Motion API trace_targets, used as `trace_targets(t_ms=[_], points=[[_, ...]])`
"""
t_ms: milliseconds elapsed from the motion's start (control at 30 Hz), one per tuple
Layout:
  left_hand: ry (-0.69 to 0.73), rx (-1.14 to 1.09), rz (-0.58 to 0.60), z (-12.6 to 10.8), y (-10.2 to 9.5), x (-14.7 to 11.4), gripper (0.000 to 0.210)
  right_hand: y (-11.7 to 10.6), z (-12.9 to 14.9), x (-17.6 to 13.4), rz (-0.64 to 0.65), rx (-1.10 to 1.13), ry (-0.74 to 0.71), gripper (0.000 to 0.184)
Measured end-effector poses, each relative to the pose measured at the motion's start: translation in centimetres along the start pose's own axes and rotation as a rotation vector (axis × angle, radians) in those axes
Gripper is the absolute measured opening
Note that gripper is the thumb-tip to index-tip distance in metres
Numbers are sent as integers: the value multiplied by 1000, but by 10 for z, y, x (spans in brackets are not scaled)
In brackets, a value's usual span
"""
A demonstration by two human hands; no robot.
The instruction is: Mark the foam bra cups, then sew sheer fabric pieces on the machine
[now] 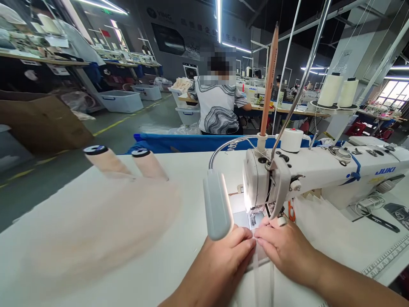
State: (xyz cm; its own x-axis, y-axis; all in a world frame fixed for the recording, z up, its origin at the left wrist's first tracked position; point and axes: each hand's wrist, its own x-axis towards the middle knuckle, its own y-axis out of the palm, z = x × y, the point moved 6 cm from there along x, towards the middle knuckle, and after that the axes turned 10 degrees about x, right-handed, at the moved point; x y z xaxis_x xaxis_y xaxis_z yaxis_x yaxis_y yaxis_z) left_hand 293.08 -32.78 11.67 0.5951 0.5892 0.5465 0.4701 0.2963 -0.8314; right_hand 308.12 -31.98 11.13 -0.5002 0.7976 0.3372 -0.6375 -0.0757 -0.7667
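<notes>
Just in front of the presser foot (253, 219) of a white sewing machine (322, 164), my two hands meet at the fingertips. My left hand (232, 247) pinches a strip of thin, sheer white fabric (259, 281), which trails down toward me. From the other side my right hand (281, 241) is closed on the same fabric, its fingers beside the needle area. The exact grip between the fingertips is partly hidden. A grey lamp (217, 207) on a bent metal neck hangs just above my left hand and lights the needle plate.
Two thread cones (148, 164) stand on sheer pale fabric (105, 230) at the left of the white table. Orange-handled snips (291, 210) lie behind my right hand. A ruler (386, 256) lies at the right. Ahead, a person (219, 102) sits facing away.
</notes>
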Motion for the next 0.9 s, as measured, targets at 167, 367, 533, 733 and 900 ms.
trace_targets(t_ms=[167,367,533,733,900], points=[[-15,57,49,3,-1,-1,31,0,-3,1,-36,-100,1,25],[-2,117,38,3,3,-3,31,-3,-2,1,-124,-166,-35,25],[-2,151,27,4,4,-4,36,-5,-2,4,-121,-175,-37,24],[8,150,28,3,5,-6,36,-2,-2,4,-90,-242,-21,21],[-25,55,65,6,2,-11,33,-10,3,1,-14,-236,-21,16]])
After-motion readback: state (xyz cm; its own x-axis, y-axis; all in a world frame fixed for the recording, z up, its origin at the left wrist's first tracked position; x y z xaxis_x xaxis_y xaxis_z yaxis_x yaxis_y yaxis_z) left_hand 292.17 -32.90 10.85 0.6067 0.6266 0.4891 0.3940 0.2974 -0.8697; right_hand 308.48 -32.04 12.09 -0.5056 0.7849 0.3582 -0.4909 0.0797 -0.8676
